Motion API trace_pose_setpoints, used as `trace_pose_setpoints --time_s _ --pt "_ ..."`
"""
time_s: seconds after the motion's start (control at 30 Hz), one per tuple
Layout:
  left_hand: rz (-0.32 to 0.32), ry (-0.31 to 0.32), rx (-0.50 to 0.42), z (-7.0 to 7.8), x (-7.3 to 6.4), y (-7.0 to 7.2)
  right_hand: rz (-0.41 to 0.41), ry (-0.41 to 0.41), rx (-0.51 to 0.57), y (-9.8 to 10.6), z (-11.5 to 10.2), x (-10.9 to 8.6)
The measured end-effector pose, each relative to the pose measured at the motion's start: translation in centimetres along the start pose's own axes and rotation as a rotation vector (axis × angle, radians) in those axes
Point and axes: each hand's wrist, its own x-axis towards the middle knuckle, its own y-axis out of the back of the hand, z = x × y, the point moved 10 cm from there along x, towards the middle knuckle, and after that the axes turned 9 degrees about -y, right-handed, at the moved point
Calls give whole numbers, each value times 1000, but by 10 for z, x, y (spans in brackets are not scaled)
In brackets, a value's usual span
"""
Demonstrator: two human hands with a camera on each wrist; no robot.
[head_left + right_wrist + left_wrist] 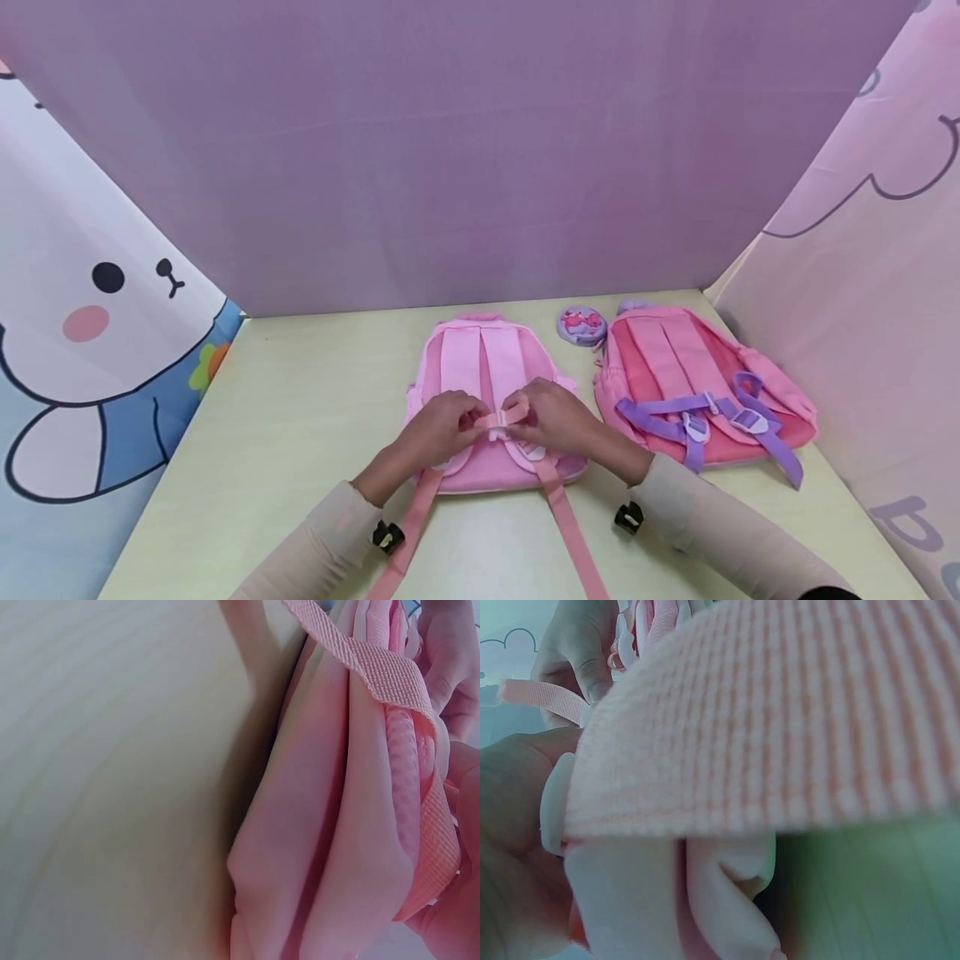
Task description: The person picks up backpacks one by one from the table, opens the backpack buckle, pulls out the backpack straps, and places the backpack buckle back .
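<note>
A light pink backpack [461, 477] lies on the table with its shoulder straps [459, 358] facing up. Over its middle, a short salmon strap with a pale buckle [497, 421] spans the space between both hands. The left hand [442, 427] pinches this chest strap at its left side, thumb and fingers together. On the other side, the right hand [558, 418] pinches the strap's looped end. Two long salmon webbing straps [572, 533] trail from the bag's lower part toward the person. In the left wrist view, close webbing [765, 720] hides much of the work.
To the right lies a second, darker pink backpack [660, 333] with purple straps [693, 454]. A round purple pouch [581, 327] sits between the bags near the back. Purple fabric [480, 150] rises behind the pale table [300, 400], with printed panels on both sides.
</note>
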Motion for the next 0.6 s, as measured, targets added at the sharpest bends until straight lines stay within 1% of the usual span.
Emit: trace_pose_setpoints --time_s 0.2,0.37,0.6 --pt "1 -4 9 1 -1 0 4 10 7 2 2 -2" --pt "-8 5 18 1 -1 0 6 34 21 4 2 -3" --pt "-13 9 17 1 0 0 -3 26 59 6 5 -5"
